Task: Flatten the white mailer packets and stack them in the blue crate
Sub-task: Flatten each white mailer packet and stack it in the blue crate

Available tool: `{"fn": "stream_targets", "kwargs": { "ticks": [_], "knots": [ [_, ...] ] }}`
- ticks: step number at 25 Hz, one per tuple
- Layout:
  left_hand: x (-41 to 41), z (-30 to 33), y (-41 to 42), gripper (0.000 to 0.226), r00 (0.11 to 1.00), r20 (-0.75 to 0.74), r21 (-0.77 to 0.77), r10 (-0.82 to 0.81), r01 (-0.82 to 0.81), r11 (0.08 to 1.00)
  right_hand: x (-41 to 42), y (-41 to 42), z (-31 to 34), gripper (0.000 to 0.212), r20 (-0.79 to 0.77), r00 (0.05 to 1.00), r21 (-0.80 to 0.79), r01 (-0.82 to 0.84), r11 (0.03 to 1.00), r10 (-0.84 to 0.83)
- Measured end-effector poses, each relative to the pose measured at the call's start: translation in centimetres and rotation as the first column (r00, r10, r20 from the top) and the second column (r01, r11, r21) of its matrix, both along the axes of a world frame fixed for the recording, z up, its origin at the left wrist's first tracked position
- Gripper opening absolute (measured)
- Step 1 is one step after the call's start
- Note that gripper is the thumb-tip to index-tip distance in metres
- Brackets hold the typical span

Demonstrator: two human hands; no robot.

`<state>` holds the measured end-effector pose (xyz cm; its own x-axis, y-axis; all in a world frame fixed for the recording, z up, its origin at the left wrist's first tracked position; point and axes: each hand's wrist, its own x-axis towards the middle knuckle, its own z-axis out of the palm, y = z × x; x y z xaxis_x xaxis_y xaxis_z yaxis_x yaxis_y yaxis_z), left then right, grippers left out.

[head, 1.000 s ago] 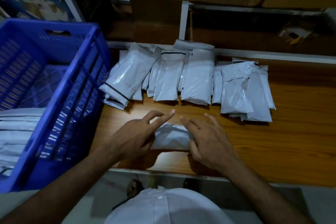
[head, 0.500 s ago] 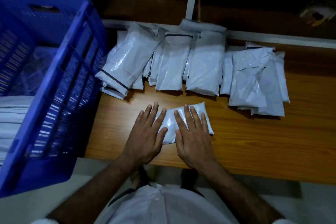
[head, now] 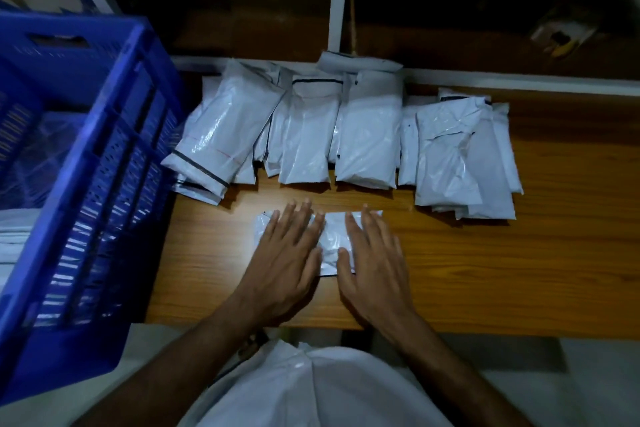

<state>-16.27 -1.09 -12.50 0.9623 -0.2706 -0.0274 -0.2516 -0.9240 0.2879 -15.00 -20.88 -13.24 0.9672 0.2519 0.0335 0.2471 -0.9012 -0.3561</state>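
Both hands lie flat on one white packet (head: 329, 239) near the front of the wooden bench (head: 502, 270). The left hand (head: 284, 263) covers the packet's left part and the right hand (head: 374, 263) its right part, with a strip of crinkled plastic showing between them. The fingers (head: 298, 218) of each hand are straight and slightly spread, palms down, pressing rather than gripping; nothing is curled round the packet. It lies crosswise, its long side running left to right. Behind it, toward the back edge of the bench, a row of packets (head: 367, 139) lies overlapping, long sides running away from the person; the leftmost is tilted and leans over its neighbours, and shows a dark band near its front end with a thin red line beside it. One packet in the middle carries a dark strip across its far end. No brand, label or writing can be read on any of them; the picture is dim and slightly blurred. The blue crate (head: 104, 156) stands at the left, just beside the bench, its slotted wall next to the leftmost packets. Inside it, at the left edge of view, a stack (head: 17, 239) of flat white packets shows.
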Motion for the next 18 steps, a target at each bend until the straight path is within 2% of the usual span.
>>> {"fn": "stream_targets", "kwargs": {
  "ticks": [5,12,14,16,18],
  "knots": [
    [0.6,-1.8,-1.2,0.062,0.998,-0.058,0.017,-0.003,0.004,1.000,0.9,-2.0,-2.0,0.064,0.015,0.996,-0.019,-0.087,0.996,0.087],
    [1.0,-1.6,-1.5,0.062,0.995,-0.097,0.009,0.001,0.000,1.000,1.1,-1.7,-2.3,0.062,0.023,0.996,-0.053,-0.080,0.995,0.082],
    [1.1,-0.6,-1.0,0.068,0.988,-0.145,0.015,-0.043,0.046,0.999,1.2,-1.7,-2.0,0.063,-0.016,0.996,-0.030,-0.091,0.995,0.090],
    [0.9,0.5,0.5,0.083,0.975,-0.193,0.067,-0.112,0.127,0.990,1.4,-2.1,-1.3,0.067,-0.069,0.990,0.021,-0.118,0.993,0.119],
    [0.3,1.1,2.2,0.092,0.971,-0.190,0.140,-0.147,0.175,0.975,1.2,-2.9,-0.4,0.078,-0.102,0.970,0.071,-0.214,0.974,0.221]
  ]
}}
